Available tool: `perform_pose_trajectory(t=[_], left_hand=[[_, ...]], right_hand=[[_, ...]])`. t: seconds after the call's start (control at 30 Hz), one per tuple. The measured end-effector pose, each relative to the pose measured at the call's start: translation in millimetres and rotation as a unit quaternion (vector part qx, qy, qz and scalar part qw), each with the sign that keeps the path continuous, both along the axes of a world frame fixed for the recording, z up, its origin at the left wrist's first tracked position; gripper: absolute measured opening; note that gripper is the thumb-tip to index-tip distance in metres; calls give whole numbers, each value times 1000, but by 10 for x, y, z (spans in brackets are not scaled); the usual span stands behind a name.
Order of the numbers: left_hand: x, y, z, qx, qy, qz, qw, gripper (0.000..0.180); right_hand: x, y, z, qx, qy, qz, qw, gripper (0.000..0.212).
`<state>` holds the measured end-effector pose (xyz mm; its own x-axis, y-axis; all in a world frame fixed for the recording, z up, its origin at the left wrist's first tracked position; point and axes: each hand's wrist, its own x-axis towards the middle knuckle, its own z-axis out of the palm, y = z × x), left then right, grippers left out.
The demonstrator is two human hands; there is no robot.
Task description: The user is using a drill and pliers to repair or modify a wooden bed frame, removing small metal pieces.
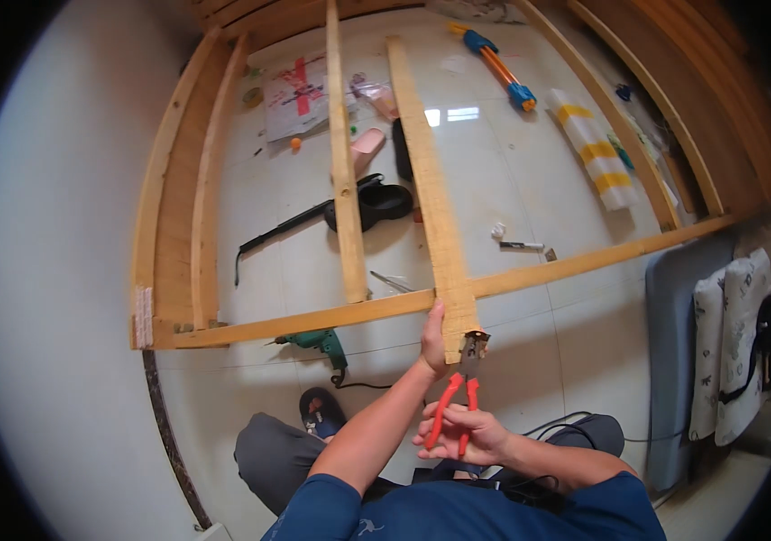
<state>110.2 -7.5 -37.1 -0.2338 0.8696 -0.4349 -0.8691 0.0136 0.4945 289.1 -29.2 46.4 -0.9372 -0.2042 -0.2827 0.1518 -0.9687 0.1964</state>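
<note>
My right hand (474,435) is closed around the red handles of a pair of pliers (445,408), which are spread apart. The pliers' jaws reach a small dark metal piece (478,335) at the near end of a wooden plank (437,203); whether they grip it I cannot tell. My left hand (434,341) holds the plank's left edge near that end. This plank lies across the front rail (385,308) of a wooden bed frame, its end jutting out toward me.
A green power drill (315,343) with a black cord lies left of my left arm. Inside the frame are a black long-handled object (384,206), a marker (522,246), a blue and orange toy (496,68) and a yellow-banded white bundle (595,149). Folded padded things (726,347) lean at right.
</note>
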Motion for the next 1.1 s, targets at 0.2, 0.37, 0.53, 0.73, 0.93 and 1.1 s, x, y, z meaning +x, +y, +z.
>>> perform_pose_trajectory(t=[0.2,0.37,0.53,0.73,0.93,1.1], left_hand=[[122,144,90,-36,64,22,997,71],[-130,-170,184,-150,172,23,973,69],[-267,-594,1071,-198,287,15,937,64],[-30,-988,2222,-132,120,61,982,41],[-499,-1088,2094,-134,253,189,939,17],[-1404,-1146,1514,-309,527,91,786,13]], right_hand=[[269,382,297,151,-48,98,983,44],[108,413,515,248,-18,171,953,46],[-195,778,853,397,-12,197,896,36],[-659,565,1179,409,95,261,869,33],[-766,769,1119,518,58,235,821,59],[-360,1230,856,578,-117,88,803,45]])
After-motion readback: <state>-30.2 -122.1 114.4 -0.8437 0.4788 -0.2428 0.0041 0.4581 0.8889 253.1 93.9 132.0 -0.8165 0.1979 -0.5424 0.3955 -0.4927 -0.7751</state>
